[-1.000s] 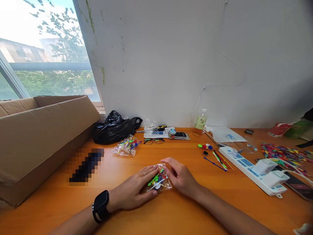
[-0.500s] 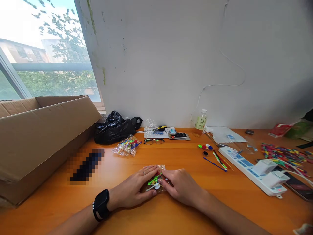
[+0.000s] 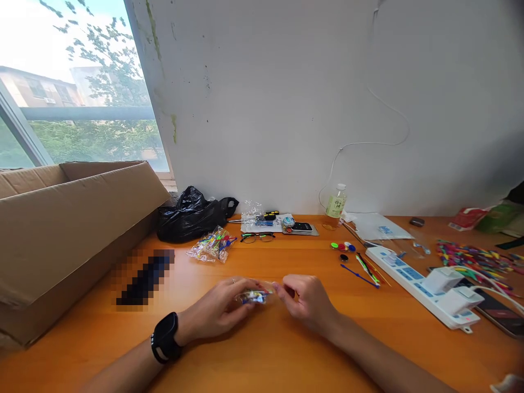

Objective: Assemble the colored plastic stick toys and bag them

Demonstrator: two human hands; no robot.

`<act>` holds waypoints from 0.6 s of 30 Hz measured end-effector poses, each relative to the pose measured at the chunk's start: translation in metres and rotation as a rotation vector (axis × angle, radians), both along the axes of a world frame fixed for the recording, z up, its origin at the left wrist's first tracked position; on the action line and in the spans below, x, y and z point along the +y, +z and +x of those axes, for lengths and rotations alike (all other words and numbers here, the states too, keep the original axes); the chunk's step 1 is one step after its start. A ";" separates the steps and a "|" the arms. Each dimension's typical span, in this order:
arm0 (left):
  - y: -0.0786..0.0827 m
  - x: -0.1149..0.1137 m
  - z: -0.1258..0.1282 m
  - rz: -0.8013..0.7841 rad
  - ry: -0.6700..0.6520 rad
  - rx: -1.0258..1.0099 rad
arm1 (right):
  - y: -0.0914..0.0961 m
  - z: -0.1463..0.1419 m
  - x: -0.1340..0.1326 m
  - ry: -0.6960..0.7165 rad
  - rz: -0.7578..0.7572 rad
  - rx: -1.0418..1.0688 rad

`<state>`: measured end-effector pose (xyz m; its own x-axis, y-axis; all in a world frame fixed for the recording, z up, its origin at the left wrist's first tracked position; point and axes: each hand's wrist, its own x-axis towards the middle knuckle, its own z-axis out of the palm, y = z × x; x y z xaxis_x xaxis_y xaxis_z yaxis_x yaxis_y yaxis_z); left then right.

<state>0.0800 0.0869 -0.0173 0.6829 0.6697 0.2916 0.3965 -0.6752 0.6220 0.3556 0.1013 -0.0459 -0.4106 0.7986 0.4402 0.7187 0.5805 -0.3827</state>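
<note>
A small clear plastic bag with coloured pieces inside is between my hands, low over the table's middle. My left hand, with a ring and a black watch on the wrist, grips the bag's left side between fingers and thumb. At the bag's right end, my right hand has its fingers curled and pinches the plastic edge between thumb and forefinger. The bag is tilted, and its contents are partly hidden by my left fingers and blurred.
Filled clear bags lie beside a black plastic bag. Glasses rest near the back. On the right are coloured discs, thin sticks, a power strip and a bottle. A cardboard box stands left.
The bag, flat under both hands before, is now tilted up. My right hand has drawn slightly right and curled its fingers onto the bag's edge. My left fingers have closed on the other side.
</note>
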 end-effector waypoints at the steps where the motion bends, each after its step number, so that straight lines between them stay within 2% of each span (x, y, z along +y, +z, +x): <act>1: 0.000 0.004 -0.004 0.028 0.053 -0.009 | 0.000 0.001 0.001 -0.002 0.002 -0.003; 4: -0.001 0.022 -0.020 0.236 0.233 -0.067 | 0.003 0.002 0.001 0.023 0.005 -0.022; 7: -0.003 0.044 -0.041 0.555 0.423 -0.167 | 0.006 0.000 -0.002 0.076 -0.003 -0.057; 9: -0.007 0.058 -0.056 0.657 0.543 -0.144 | 0.007 0.000 -0.004 0.137 -0.010 -0.100; 14: -0.025 0.081 -0.083 0.496 0.595 0.171 | 0.006 0.000 -0.009 0.358 -0.039 -0.236; 16: -0.030 0.082 -0.085 0.442 0.612 0.234 | 0.005 -0.001 -0.010 0.371 -0.048 -0.254; 18: -0.029 0.077 -0.078 0.443 0.575 0.205 | 0.005 -0.002 -0.010 0.366 -0.053 -0.260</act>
